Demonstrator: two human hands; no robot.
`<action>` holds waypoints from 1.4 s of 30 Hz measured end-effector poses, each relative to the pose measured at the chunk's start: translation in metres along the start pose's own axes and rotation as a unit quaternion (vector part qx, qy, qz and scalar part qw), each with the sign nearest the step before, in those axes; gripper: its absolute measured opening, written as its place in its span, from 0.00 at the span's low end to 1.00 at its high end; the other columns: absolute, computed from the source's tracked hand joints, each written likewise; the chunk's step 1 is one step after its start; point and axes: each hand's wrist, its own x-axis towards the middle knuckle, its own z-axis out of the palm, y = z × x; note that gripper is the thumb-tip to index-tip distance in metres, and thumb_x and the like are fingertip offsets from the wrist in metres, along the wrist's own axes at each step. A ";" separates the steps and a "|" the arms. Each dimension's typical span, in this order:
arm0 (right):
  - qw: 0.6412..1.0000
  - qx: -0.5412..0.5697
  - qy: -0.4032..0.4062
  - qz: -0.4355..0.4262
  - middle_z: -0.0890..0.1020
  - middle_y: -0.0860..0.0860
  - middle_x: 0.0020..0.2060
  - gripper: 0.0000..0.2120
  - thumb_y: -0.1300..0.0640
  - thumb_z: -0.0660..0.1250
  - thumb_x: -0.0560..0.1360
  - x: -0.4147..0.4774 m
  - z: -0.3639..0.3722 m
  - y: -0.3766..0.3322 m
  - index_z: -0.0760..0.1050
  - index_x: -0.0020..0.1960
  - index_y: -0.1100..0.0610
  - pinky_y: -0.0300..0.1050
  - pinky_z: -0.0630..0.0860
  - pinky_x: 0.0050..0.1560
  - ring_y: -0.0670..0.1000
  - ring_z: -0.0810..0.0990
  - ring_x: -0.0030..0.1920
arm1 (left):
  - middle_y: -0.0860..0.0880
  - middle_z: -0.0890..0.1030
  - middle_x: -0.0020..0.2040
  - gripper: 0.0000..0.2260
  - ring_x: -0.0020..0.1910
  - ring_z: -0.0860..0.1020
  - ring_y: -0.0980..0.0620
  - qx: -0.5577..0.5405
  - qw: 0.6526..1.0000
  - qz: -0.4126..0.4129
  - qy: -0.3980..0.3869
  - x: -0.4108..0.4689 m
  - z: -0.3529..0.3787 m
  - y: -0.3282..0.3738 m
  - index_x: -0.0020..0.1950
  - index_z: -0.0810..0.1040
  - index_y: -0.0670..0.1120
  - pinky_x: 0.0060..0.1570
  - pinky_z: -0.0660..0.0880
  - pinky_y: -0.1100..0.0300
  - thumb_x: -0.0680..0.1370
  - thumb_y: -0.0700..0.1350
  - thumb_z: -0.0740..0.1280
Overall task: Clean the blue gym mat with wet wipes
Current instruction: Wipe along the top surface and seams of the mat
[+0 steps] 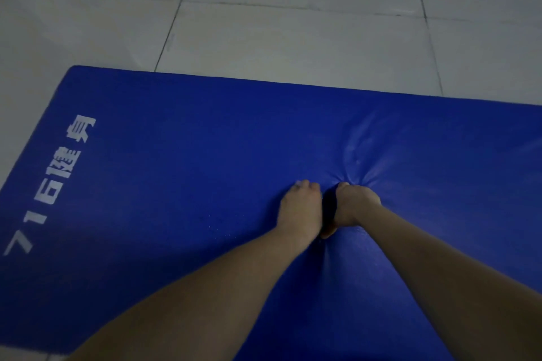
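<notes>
left hand (299, 209) and right hand (356, 205) press side by side on the blue mat (176, 155), right of centre; fingers curl under, so i cannot tell whether they pinch anything.

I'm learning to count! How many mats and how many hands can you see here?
Blue mat: 1
Hands: 2, the left hand and the right hand
Total: 3
</notes>
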 end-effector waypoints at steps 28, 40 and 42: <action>1.000 0.029 -0.008 0.004 0.76 0.52 0.61 0.56 0.32 0.81 0.55 -0.027 0.017 -0.023 0.62 0.70 0.59 0.48 0.75 0.48 0.55 0.76 0.63 | 0.43 0.78 0.52 0.04 0.46 0.78 0.44 -0.041 0.981 -0.181 0.059 -0.034 -0.042 -0.107 0.50 0.74 0.41 0.40 0.72 0.52 0.81 0.42 0.64; 0.999 0.040 0.013 -0.021 0.78 0.53 0.59 0.52 0.33 0.82 0.54 -0.025 0.020 -0.018 0.65 0.66 0.58 0.48 0.78 0.55 0.55 0.78 0.60 | 0.46 0.77 0.51 0.03 0.53 0.77 0.47 0.018 0.994 0.102 -0.021 -0.037 -0.015 -0.060 0.52 0.75 0.44 0.65 0.73 0.52 0.81 0.43 0.64; 0.999 0.038 -0.002 -0.022 0.77 0.53 0.62 0.56 0.31 0.82 0.54 -0.026 0.018 -0.017 0.63 0.69 0.59 0.50 0.78 0.57 0.56 0.77 0.62 | 0.48 0.75 0.46 0.05 0.46 0.74 0.48 0.015 0.998 0.054 0.001 -0.046 -0.030 -0.096 0.45 0.70 0.45 0.56 0.75 0.51 0.81 0.42 0.63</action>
